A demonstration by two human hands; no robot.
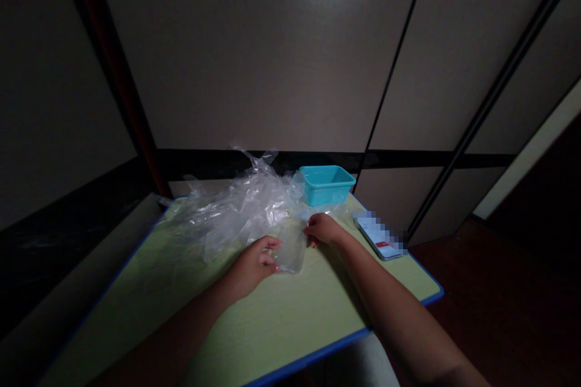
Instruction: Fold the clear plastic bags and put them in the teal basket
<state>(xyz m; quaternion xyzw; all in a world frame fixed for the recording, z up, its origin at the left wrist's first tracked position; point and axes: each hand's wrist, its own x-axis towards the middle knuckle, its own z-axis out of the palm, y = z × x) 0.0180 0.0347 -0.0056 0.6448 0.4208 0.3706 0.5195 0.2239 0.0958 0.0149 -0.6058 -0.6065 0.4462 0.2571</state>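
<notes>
A small clear plastic bag [291,250] lies nearly flat on the table between my two hands. My left hand [254,265] is at its left edge, thumb and fingers curved and apart, the fingertips touching or very close to the plastic. At the upper right edge of the bag, my right hand [324,230] has its fingers pinched together on the plastic. A large loose heap of crumpled clear plastic bags [254,199] spreads beyond and to the left of my hands. Just behind my right hand stands a turquoise plastic basket [327,195], and nothing shows above its rim.
The yellow-green table [281,326] has a blue edge. A phone [381,239] with a lit, partly blurred screen lies at the right, beside my right forearm. Grey cabinet panels [263,60] rise directly behind the table. Dark reddish floor [499,290] shows at the right.
</notes>
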